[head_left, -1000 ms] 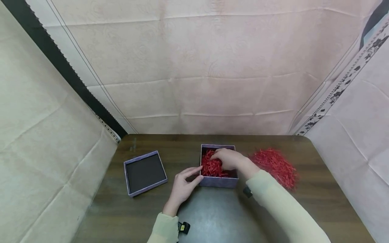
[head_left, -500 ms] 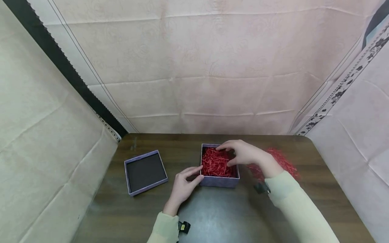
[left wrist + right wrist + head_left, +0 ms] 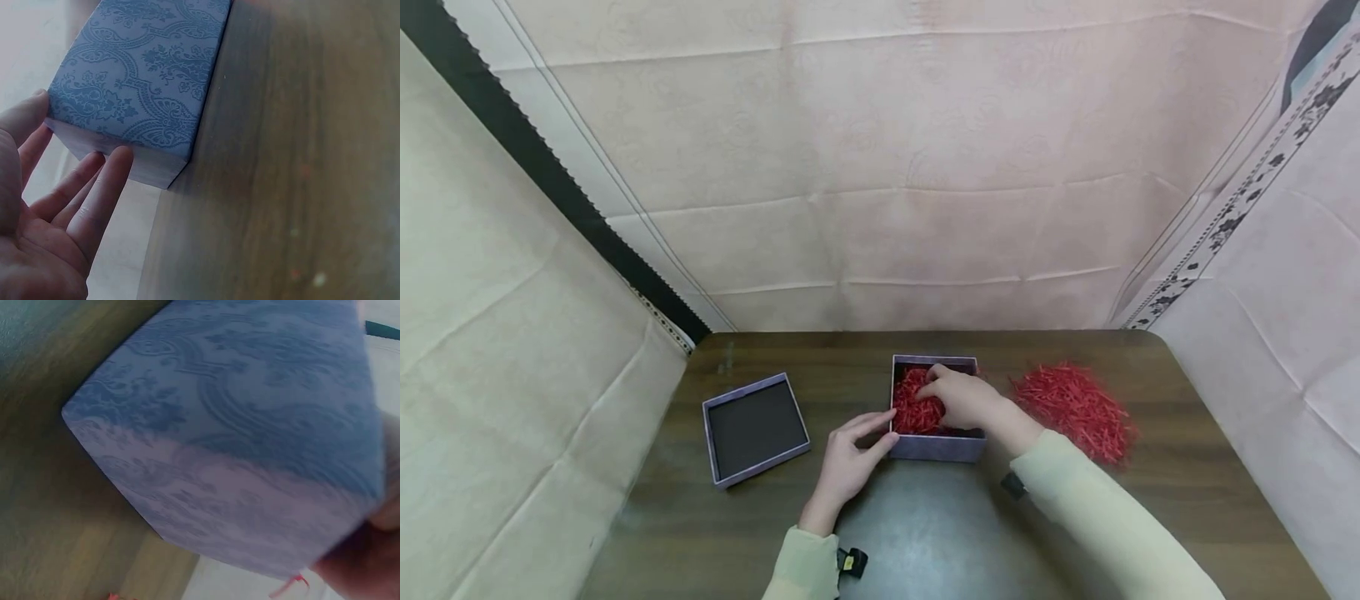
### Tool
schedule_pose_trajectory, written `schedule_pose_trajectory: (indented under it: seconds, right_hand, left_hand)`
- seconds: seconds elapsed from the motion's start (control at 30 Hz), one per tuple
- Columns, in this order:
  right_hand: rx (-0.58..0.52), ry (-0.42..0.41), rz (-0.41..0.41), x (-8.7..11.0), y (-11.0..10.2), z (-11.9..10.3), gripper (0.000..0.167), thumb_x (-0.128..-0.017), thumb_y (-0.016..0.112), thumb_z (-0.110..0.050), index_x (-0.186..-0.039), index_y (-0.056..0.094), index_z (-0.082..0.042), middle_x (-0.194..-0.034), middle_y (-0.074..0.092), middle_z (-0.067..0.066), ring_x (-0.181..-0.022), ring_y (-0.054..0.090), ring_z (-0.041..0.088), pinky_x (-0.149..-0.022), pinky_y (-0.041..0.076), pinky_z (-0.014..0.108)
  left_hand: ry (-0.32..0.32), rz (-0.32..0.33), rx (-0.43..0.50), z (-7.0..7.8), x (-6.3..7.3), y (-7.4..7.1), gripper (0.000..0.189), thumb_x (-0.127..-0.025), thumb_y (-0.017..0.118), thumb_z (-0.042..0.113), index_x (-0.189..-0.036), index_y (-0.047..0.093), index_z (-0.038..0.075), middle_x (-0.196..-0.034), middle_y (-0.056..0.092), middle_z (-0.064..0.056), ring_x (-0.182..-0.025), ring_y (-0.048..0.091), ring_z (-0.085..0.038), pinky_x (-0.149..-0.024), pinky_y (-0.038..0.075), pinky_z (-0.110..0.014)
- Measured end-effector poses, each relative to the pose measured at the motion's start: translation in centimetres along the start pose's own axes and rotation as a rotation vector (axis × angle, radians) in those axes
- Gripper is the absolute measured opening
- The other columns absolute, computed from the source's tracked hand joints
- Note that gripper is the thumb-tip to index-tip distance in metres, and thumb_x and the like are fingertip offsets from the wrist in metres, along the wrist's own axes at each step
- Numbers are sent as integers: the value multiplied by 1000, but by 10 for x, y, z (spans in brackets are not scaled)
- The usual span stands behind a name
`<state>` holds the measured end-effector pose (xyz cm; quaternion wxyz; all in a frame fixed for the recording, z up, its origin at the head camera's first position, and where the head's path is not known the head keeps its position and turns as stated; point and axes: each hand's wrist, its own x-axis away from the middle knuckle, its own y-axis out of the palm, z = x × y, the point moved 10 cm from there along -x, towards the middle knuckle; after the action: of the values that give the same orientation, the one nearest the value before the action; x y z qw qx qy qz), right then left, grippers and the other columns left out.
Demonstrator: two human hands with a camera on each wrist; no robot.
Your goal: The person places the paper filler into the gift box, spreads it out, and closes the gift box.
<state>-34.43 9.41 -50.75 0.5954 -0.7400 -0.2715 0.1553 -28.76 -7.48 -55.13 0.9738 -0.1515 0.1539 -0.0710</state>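
A purple patterned box (image 3: 938, 450) stands uncovered on the table, with red shredded paper (image 3: 917, 408) bunched toward its left side. My right hand (image 3: 966, 400) reaches into the box with bent fingers around some of this paper; its fingertips are partly hidden. My left hand (image 3: 847, 462) steadies the box's near left corner. In the left wrist view, the thumb (image 3: 28, 119) touches the box corner and the other fingers lie along its side, fairly straight. The right wrist view has the box's patterned outside (image 3: 225, 437) close up, with part of the right hand (image 3: 356, 562) at its rim.
To the left lies the box lid (image 3: 756, 429), dark inside face up. A loose pile of red shredded paper (image 3: 1078, 412) sits right of the box, behind the right forearm. Pale cloth (image 3: 925, 208) hangs beyond the table's far edge.
Half a second ago the right hand was spread over the box's right rim; it has moved left and down into the paper, which now bunches leftward. The left hand keeps its place.
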Motion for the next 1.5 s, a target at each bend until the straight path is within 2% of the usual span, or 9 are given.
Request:
schedule_pose_trajectory:
  seconds: [0.23, 0.4, 0.5, 0.63, 0.8, 0.93, 1.13, 1.37, 1.5]
  right_hand:
    - [72, 70, 25, -11, 6, 4, 39, -89, 84, -1, -124, 82, -18, -114, 64, 12, -84, 65, 19, -72, 62, 40]
    - [17, 53, -7, -5, 0, 3, 51, -88, 86, -4, -135, 77, -21, -134, 64, 14, -108, 69, 26, -84, 62, 44]
    - [-69, 37, -19, 6, -13, 3, 63, -87, 90, -11, -145, 69, -23, -152, 56, 15, -128, 64, 33, -94, 59, 52]
    - [-215, 8, 38, 25, -37, 9, 72, -88, 91, -18, -153, 61, -21, -158, 53, 15, -138, 57, 37, -102, 54, 59]
    - [-328, -16, 221, 44, -64, 33, 60, -91, 88, -12, -147, 66, -13, -143, 66, 12, -123, 67, 35, -97, 57, 54]
    - [-343, 59, 329, 55, -70, 61, 49, -92, 85, -6, -139, 72, -11, -135, 70, 11, -121, 68, 35, -99, 56, 55]
    - [-376, 154, 333, 61, -64, 82, 46, -96, 80, -7, -141, 70, -7, -136, 70, 15, -128, 65, 38, -105, 50, 61]
    - [-440, 218, 312, 61, -55, 86, 35, -100, 75, -7, -135, 73, -9, -101, 77, 2, -96, 73, 24, -82, 61, 47]
    - [-428, 189, 336, 56, -59, 76, 30, -100, 74, -6, -130, 76, -8, -98, 77, 1, -93, 74, 21, -79, 60, 43]
  left_hand:
    - [1, 5, 6, 1, 0, 0, 38, -97, 82, 34, -134, 78, 25, -130, 73, 7, -123, 67, -21, -86, 60, -32]
    - [-4, 7, 4, 1, 0, 0, 37, -98, 82, 35, -134, 78, 27, -130, 73, 7, -124, 67, -21, -87, 59, -31]
    - [-4, 3, 14, 1, -1, 0, 37, -98, 82, 33, -134, 78, 27, -131, 73, 6, -124, 67, -21, -85, 60, -31]
    - [2, 6, 19, 2, -1, 1, 37, -97, 82, 32, -134, 78, 25, -131, 73, 4, -123, 67, -23, -82, 61, -30]
    - [5, 11, 10, 3, -2, 1, 37, -97, 82, 33, -134, 78, 27, -131, 73, 4, -123, 67, -23, -82, 61, -29]
    - [6, 11, 7, 3, -1, 0, 37, -98, 82, 33, -134, 78, 27, -131, 73, 4, -124, 67, -22, -85, 61, -31]
    - [22, 15, 0, 5, -1, -1, 37, -98, 82, 32, -134, 78, 25, -131, 73, 4, -124, 67, -22, -87, 62, -37]
    - [17, 16, -7, 3, 0, -1, 37, -98, 82, 32, -134, 78, 26, -130, 73, 4, -125, 66, -22, -90, 59, -34]
    - [4, 12, -14, 3, 0, 0, 37, -98, 82, 33, -134, 78, 27, -130, 73, 5, -126, 66, -21, -93, 58, -34]
